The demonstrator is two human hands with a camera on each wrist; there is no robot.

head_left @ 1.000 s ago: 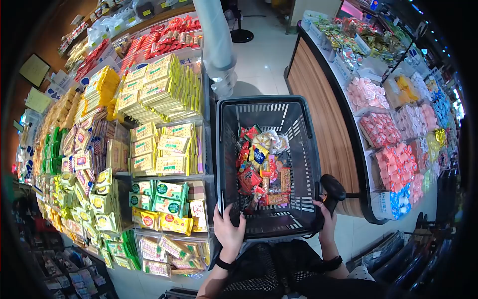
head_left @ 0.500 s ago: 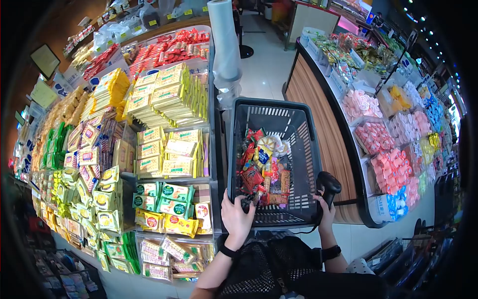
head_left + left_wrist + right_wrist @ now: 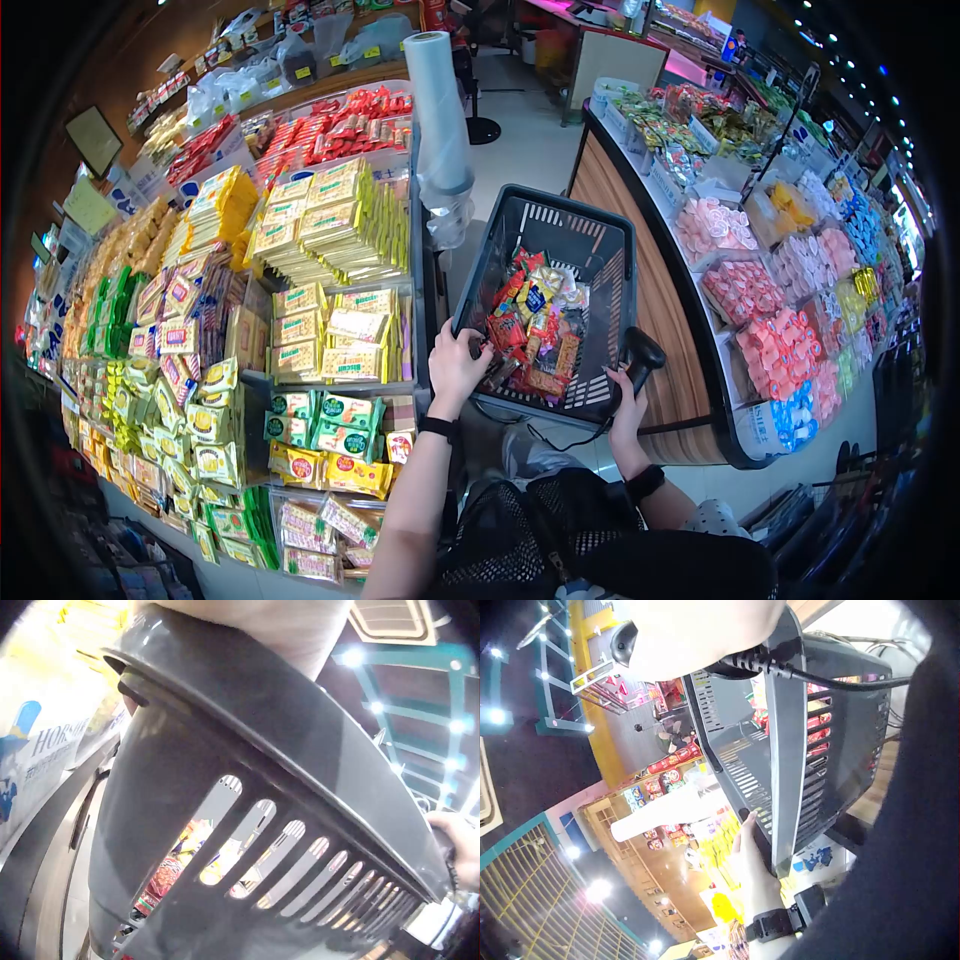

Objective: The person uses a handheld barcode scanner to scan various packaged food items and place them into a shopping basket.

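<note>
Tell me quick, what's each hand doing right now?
Left hand: closed, gripping the near rim of the basket.
Right hand: closed on the black scanner, held against the basket's near right corner.

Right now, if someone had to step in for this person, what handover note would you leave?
Left hand: grips the basket by its near left rim.
Right hand: grips the barcode scanner at the basket's near right corner; its cable hangs below.
The basket is held tilted between the snack shelves and the counter.
Done: snack packets already lie inside.
Left: probably level the basket or set it down; mind the cable.
</note>
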